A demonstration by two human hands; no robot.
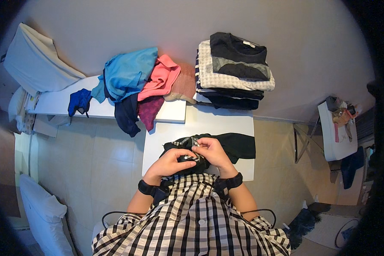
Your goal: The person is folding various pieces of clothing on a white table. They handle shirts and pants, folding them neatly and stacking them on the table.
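Observation:
A black garment (236,145) lies bunched on the white table (156,134) in front of me, one dark part spread out to the right. Black-and-white checked cloth (192,158) shows at its gathered part; whether it is sewn to the garment I cannot tell. My right hand (212,152) pinches a fold of this cloth between thumb and fingers. Just left of it, my left hand (172,163) is curled around the gathered cloth, thumb pointing right. The fingertips of both hands almost meet, and part of the garment is hidden beneath them.
Folded clothes (236,84) are stacked at the table's back right. On a white surface (51,102) to the left are a blue garment (128,75), a pink one (161,76) and a dark blue piece (79,101). A small table (329,140) with items stands far right.

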